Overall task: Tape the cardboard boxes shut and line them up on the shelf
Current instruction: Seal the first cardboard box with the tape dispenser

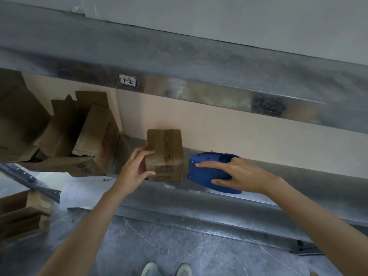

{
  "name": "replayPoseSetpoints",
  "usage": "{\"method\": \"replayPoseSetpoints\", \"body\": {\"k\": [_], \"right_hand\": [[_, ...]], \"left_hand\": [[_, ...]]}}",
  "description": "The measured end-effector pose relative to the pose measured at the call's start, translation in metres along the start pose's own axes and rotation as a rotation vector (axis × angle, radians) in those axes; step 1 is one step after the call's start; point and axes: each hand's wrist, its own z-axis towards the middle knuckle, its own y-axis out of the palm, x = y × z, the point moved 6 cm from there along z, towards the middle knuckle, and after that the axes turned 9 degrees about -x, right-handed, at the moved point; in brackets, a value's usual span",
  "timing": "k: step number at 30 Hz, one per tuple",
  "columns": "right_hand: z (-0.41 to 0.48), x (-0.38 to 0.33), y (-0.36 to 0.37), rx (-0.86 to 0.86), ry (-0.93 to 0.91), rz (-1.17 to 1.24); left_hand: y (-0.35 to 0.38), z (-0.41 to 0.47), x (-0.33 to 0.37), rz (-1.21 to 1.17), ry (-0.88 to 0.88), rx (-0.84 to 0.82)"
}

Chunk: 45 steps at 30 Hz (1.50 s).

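A small brown cardboard box (164, 154) stands on the metal shelf (199, 193) near its front edge, with tape across its top. My left hand (135, 170) grips the box's left side, thumb on the top and fingers on the front. My right hand (235, 174) holds a blue tape dispenser (207, 170) just right of the box, its front end close to the box's right side.
Several more cardboard boxes (95, 140) lie tilted and piled at the left of the same shelf. An upper shelf beam with a label (128, 80) runs overhead. Flattened cardboard (22, 214) sits at lower left. The grey floor and my shoes (167, 269) are below.
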Motion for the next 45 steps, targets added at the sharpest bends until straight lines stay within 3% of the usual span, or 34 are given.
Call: {"method": "replayPoseSetpoints", "body": {"k": [16,28,45], "right_hand": [[-0.005,0.011,0.008,-0.019,0.073,0.066],[0.019,0.001,0.017,-0.013,0.167,-0.022],[0.047,-0.022,0.045,0.23,0.262,-0.152]], "left_hand": [[0.0,0.003,-0.005,-0.023,0.043,-0.023],[0.0,0.005,-0.006,-0.047,0.023,-0.02],[0.001,0.005,-0.003,-0.082,0.024,-0.018]]}}
